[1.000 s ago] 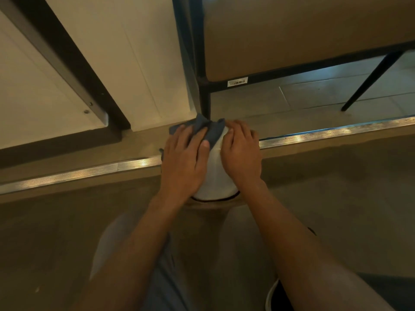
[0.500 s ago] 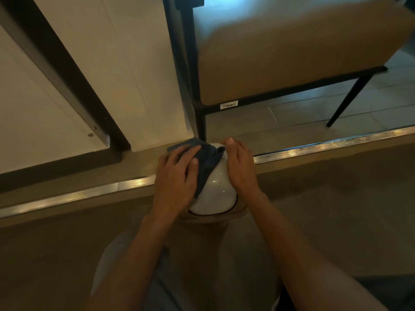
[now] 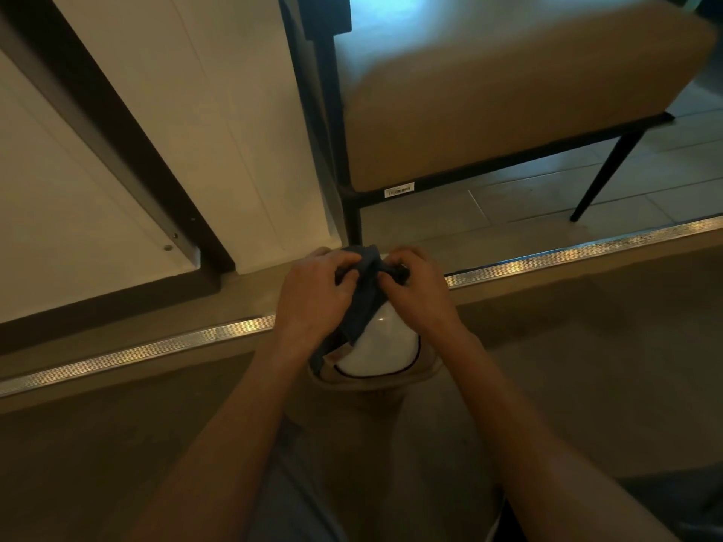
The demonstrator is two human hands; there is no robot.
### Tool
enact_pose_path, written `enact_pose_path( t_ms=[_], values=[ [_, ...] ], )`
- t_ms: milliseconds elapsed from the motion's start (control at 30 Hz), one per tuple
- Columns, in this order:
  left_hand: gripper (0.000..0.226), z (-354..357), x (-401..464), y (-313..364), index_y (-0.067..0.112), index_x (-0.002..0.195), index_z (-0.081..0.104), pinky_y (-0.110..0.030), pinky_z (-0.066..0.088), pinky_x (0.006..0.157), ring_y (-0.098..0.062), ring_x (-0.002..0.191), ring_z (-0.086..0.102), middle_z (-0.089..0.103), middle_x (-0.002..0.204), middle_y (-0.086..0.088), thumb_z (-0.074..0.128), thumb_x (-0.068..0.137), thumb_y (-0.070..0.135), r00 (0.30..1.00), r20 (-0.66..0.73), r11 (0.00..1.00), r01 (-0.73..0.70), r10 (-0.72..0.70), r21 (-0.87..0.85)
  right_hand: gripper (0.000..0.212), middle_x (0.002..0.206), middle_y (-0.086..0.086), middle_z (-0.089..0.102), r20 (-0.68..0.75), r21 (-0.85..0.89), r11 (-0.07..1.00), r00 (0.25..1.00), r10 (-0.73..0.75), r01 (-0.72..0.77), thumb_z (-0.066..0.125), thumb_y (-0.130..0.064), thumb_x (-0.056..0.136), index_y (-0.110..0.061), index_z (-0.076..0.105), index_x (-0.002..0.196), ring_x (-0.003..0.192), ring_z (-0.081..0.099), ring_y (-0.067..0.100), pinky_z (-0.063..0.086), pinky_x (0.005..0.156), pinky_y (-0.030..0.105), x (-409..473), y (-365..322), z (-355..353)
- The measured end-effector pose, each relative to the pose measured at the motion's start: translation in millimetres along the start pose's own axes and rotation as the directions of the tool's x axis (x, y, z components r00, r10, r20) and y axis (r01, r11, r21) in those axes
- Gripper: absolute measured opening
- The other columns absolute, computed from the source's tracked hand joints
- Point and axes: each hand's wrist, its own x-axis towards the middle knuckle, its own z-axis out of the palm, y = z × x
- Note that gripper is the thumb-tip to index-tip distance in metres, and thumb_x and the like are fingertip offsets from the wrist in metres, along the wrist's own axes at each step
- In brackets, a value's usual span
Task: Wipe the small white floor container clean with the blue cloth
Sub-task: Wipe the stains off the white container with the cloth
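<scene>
The small white container stands on the floor just in front of my knee, rounded and glossy with a dark rim line near its base. The blue cloth is bunched over its top and hangs down its left side. My left hand grips the cloth from the left with curled fingers. My right hand pinches the cloth's upper end from the right, above the container's top. The far side of the container is hidden behind both hands.
A metal threshold strip runs across the floor just behind the container. A tan cushioned chair on black legs stands beyond it, one leg right behind the hands. A white door panel with dark framing is on the left.
Both hands went from lying flat on the container to curling around the cloth above it. The cloth is now gathered between them and more of the white surface shows.
</scene>
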Motion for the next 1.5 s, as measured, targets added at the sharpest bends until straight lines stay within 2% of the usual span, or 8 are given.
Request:
enact_pose_path(
  t_ms=[233, 533, 667, 900, 1033, 1167, 1233, 1500],
  values=[
    [0.024, -1, 3, -12, 0.029, 0.121, 0.071, -0.037, 0.047, 0.096, -0.02, 0.115, 0.054, 0.071, 0.118, 0.006, 0.057, 0.101, 0.03, 1.0, 0.006, 0.999, -0.021, 0.021, -0.049, 0.007, 0.095, -0.007, 0.056, -0.083, 0.157, 0.977, 0.983, 0.161, -0.147, 0.059, -0.019, 0.098, -0.016, 0.06, 0.104, 0.083, 0.054, -0.001, 0.041, 0.064, 0.0, -1, 6, -12],
    [0.039, 16, 6, -32, 0.03, 0.139, 0.055, -0.034, 0.043, 0.102, -0.021, 0.127, 0.051, 0.053, 0.142, -0.002, 0.044, 0.105, 0.044, 0.97, -0.02, 0.966, 0.24, -0.243, -0.101, 0.008, 0.083, 0.0, 0.061, -0.105, 0.444, 0.752, 0.805, 0.583, -0.487, 0.062, -0.023, 0.093, -0.014, 0.063, 0.094, 0.087, 0.06, 0.018, 0.052, 0.076, 0.036, 13, 20, -30],
    [0.042, 24, 0, -34, 0.023, 0.134, 0.057, -0.031, 0.041, 0.094, -0.018, 0.118, 0.055, 0.059, 0.128, -0.002, 0.034, 0.108, 0.046, 0.96, 0.015, 0.937, 0.277, -0.28, -0.212, 0.017, 0.089, 0.005, 0.056, -0.01, 0.588, 0.571, 0.701, 0.713, -0.573, 0.057, -0.02, 0.094, -0.009, 0.058, 0.106, 0.079, 0.054, 0.016, 0.049, 0.064, 0.031, 13, 17, -42],
    [0.041, 39, -5, -35, 0.018, 0.132, 0.062, -0.018, 0.039, 0.095, -0.007, 0.115, 0.054, 0.062, 0.126, 0.003, 0.032, 0.111, 0.036, 0.944, -0.1, 0.887, 0.256, -0.315, -0.384, 0.036, 0.13, 0.012, 0.052, -0.154, -0.16, 0.924, 0.933, 0.326, -0.349, 0.056, -0.033, 0.094, -0.017, 0.056, 0.126, 0.118, 0.051, 0.03, 0.045, 0.1, 0.05, 20, 5, -30],
    [0.033, 48, -16, -37, 0.019, 0.134, 0.058, -0.016, 0.04, 0.101, 0.007, 0.114, 0.053, 0.058, 0.127, 0.01, 0.037, 0.11, 0.029, 0.934, -0.197, 0.869, 0.18, -0.298, -0.46, 0.058, 0.14, 0.009, 0.048, 0.082, -0.344, 0.912, 0.96, 0.267, -0.224, 0.04, -0.061, 0.096, -0.02, 0.05, 0.136, 0.126, 0.049, 0.033, 0.039, 0.105, 0.055, 34, -23, -7],
    [0.027, 58, -31, -39, 0.022, 0.127, 0.059, -0.032, 0.045, 0.102, -0.016, 0.119, 0.056, 0.06, 0.125, 0.004, 0.046, 0.103, 0.025, 0.916, -0.304, 0.9, 0.116, -0.26, -0.421, 0.079, 0.151, 0.017, 0.04, 0.092, -0.668, 0.722, 0.942, 0.323, -0.182, 0.02, -0.072, 0.095, -0.013, 0.047, 0.14, 0.143, 0.026, 0.042, 0.008, 0.111, 0.071, 33, -36, 19],
    [0.026, 60, -38, -37, 0.019, 0.125, 0.06, -0.034, 0.046, 0.101, -0.019, 0.118, 0.055, 0.061, 0.124, 0.002, 0.051, 0.101, 0.022, 0.902, -0.348, 0.905, 0.096, -0.255, -0.414, 0.076, 0.153, 0.018, 0.037, 0.056, -0.733, 0.667, 0.966, 0.253, -0.132, 0.022, -0.067, 0.096, -0.01, 0.048, 0.14, 0.147, 0.015, 0.043, 0.0, 0.11, 0.072, 30, -40, 26],
    [0.035, 62, -43, -34, 0.024, 0.137, 0.049, -0.033, 0.046, 0.102, -0.016, 0.123, 0.053, 0.058, 0.129, 0.003, 0.042, 0.106, 0.038, 0.871, -0.361, 0.861, 0.126, -0.334, -0.492, 0.06, 0.136, 0.012, 0.053, 0.032, -0.646, 0.763, 0.997, 0.068, -0.032, 0.028, -0.059, 0.1, -0.016, 0.053, 0.134, 0.125, 0.046, 0.034, 0.039, 0.099, 0.05, 17, -28, 38]
  ],
)
